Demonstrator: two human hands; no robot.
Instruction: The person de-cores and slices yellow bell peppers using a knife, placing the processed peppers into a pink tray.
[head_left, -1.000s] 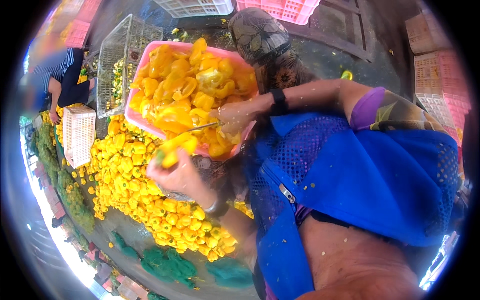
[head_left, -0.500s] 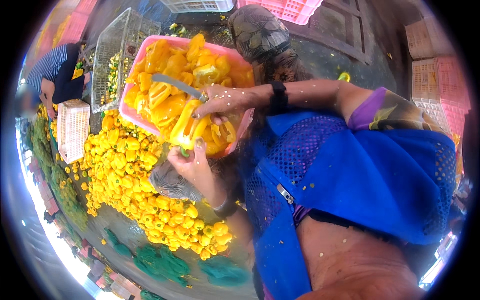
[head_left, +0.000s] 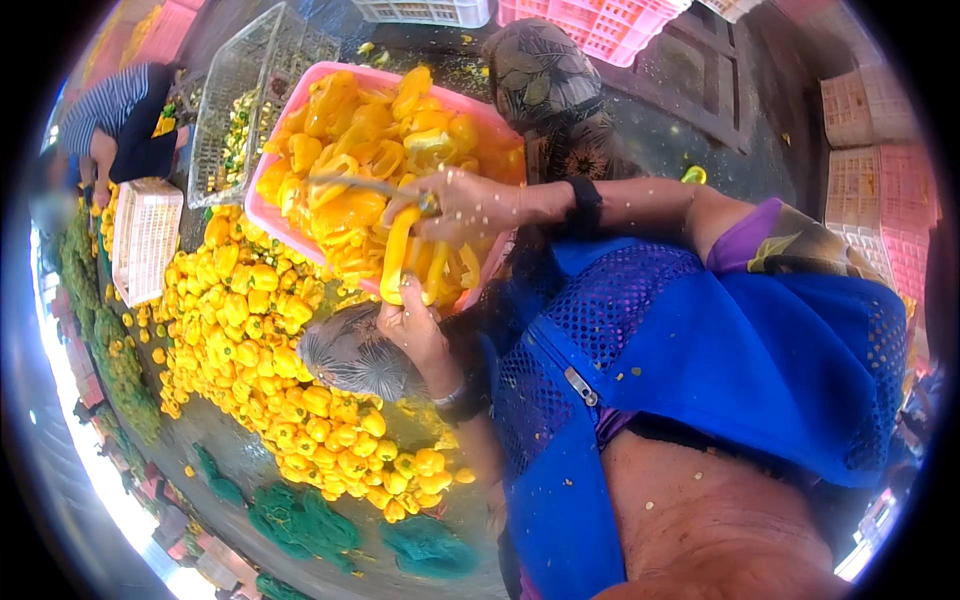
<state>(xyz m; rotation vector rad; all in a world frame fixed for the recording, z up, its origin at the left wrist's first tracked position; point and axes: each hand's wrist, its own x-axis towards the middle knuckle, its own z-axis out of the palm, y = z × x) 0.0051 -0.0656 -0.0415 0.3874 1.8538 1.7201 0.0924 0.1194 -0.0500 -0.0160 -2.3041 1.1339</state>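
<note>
A: What dominates the scene?

B: A broad heap of whole, glossy yellow bell peppers (head_left: 230,330) spreads beside a pink plastic rectangular tub (head_left: 264,222), which sits between knees in dark leaf-patterned cloth (head_left: 540,80). Wet-looking, cut yellow pepper pieces (head_left: 335,115) crowd the tub.

A: And the hands?

B: The right hand (head_left: 470,205), black band at its wrist, works above the tub's near side, its grip closed around a slim metal-bladed knife (head_left: 355,183). The blade points away, over the cut pieces. Motion blur makes it hard to say whether those fingertips also press on the pepper. The left hand (head_left: 412,325) has its grip pinched, thumb on top, on that pepper's lower end.

A: Where exactly is the pepper?

B: The long, thick-walled yellow bell pepper (head_left: 397,255) is held between the two hands, above the tub's lower edge.

A: How should it handle?

B: Light, most likely, with a firm wall that gives a little, then cracks under a hard squeeze. Waxy skin and juice would make it slick. The best hold looks to be the lower end, thumb against fingers, clear of the blade; a long side wall, pinched alone, could bend or snap.
</note>
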